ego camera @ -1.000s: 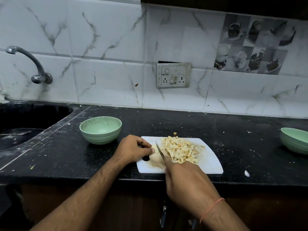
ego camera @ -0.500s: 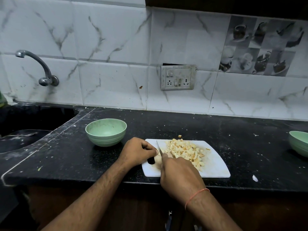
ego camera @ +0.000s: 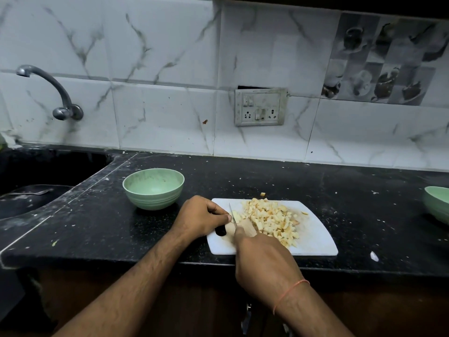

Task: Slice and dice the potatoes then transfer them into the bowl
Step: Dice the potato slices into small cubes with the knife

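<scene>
Black counter point(ego camera: 340, 190), right hand point(ego camera: 264, 263) gripping knife point(ego camera: 232, 212), left hand point(ego camera: 201, 217) curled on board point(ego camera: 315, 239), bowl point(ego camera: 153, 188) beside

Cutting board point(ego camera: 315, 242): diced potato pile point(ego camera: 269, 218) fills its centre; bare strip only along the 3 o'clock edge and near corner. Left hand point(ego camera: 202, 216) and right hand point(ego camera: 266, 261) with knife point(ego camera: 232, 212) block the 9 o'clock side. Green bowl point(ego camera: 153, 188) sits at 10 o'clock, apart from the board; open counter point(ego camera: 97, 227) between. Second bowl point(ego camera: 437, 203) at far 3 o'clock.
</scene>
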A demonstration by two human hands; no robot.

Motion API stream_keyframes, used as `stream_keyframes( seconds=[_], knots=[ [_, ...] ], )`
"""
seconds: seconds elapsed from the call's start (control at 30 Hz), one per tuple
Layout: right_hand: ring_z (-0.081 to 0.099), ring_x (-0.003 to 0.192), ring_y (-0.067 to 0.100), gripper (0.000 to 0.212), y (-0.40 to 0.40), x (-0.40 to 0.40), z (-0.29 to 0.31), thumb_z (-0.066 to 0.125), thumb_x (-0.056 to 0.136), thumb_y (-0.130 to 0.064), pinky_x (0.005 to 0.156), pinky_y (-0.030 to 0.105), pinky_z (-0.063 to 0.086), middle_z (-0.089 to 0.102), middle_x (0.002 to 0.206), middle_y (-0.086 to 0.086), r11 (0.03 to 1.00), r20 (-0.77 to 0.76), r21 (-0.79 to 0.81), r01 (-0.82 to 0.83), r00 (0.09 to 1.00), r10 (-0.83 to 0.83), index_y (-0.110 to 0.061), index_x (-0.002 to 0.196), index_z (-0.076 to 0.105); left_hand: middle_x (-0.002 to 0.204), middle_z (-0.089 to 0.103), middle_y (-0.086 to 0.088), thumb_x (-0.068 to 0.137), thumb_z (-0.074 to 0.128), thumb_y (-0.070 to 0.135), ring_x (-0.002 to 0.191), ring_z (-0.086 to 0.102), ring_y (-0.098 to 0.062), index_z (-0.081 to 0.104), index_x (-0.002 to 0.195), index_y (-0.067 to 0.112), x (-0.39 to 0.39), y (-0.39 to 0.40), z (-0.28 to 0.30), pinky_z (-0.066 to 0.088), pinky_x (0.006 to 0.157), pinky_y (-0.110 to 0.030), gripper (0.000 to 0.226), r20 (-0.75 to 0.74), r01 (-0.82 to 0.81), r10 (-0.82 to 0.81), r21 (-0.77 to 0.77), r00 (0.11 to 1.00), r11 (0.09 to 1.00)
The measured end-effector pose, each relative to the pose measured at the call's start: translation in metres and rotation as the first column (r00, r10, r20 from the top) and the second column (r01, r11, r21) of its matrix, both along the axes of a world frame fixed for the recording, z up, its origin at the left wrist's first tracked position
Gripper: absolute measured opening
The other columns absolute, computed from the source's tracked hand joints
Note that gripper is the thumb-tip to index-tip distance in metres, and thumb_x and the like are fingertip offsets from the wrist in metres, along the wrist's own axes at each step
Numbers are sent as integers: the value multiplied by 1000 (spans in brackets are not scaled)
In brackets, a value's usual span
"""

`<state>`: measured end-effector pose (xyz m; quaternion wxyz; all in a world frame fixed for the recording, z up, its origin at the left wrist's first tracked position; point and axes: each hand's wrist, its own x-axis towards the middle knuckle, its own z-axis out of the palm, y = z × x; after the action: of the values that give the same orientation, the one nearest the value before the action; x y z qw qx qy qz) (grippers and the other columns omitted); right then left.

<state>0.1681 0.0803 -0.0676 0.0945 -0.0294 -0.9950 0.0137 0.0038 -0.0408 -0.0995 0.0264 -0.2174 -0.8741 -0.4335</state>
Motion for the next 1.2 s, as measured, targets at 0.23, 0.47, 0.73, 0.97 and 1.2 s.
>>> stream_keyframes(
  seconds=[0.23, 0.47, 0.73, 0.97, 1.2],
  knots=[
    [59, 105, 30, 59, 8, 39, 8, 39, 106, -29, 71, 35, 34, 65, 111, 8, 1000, -47, -4, -26, 999, 26, -23, 162, 22, 73, 75, 25, 85, 87, 35, 76, 70, 10, 85, 75, 34, 4, -1, 1, 49, 68, -17, 10, -15, 13, -13, 10, 1000, 1000],
    [58, 92, 26, 56, 7, 20, 8, 37, 105, -25, 67, 35, 35, 67, 102, 5, 997, -131, -76, 20, 991, -30, -20, 161, 28, 76, 76, 26, 86, 82, 29, 82, 71, 9, 83, 70, 34, 6, -2, 3, 54, 76, -22, 17, 9, 32, -32, 3, 999, 999],
    [60, 101, 29, 54, 1, -6, -4, 39, 104, -25, 69, 34, 33, 67, 108, 7, 996, -114, -83, 7, 993, -16, -17, 157, 33, 77, 76, 26, 82, 77, 24, 81, 72, 3, 83, 67, 32, 10, -2, 6, 55, 69, -26, 18, 20, 15, -15, -1, 1000, 1000],
    [61, 105, 32, 59, -10, -12, -3, 44, 97, -15, 70, 34, 36, 65, 112, 11, 998, -45, -27, 51, 998, -52, -13, 155, 32, 77, 77, 24, 81, 79, 26, 83, 70, 9, 84, 69, 35, 7, -1, 3, 57, 73, -24, 15, 7, 7, -7, 6, 1000, 1000],
    [52, 84, 27, 62, -2, -11, -5, 42, 101, -22, 52, 31, 25, 61, 96, 5, 997, -39, -79, 23, 999, -26, -18, 161, 25, 76, 77, 22, 84, 78, 25, 80, 69, 11, 84, 72, 34, 6, -1, 2, 49, 66, -16, 16, -11, 12, -12, 0, 1000, 1000]
  ],
)
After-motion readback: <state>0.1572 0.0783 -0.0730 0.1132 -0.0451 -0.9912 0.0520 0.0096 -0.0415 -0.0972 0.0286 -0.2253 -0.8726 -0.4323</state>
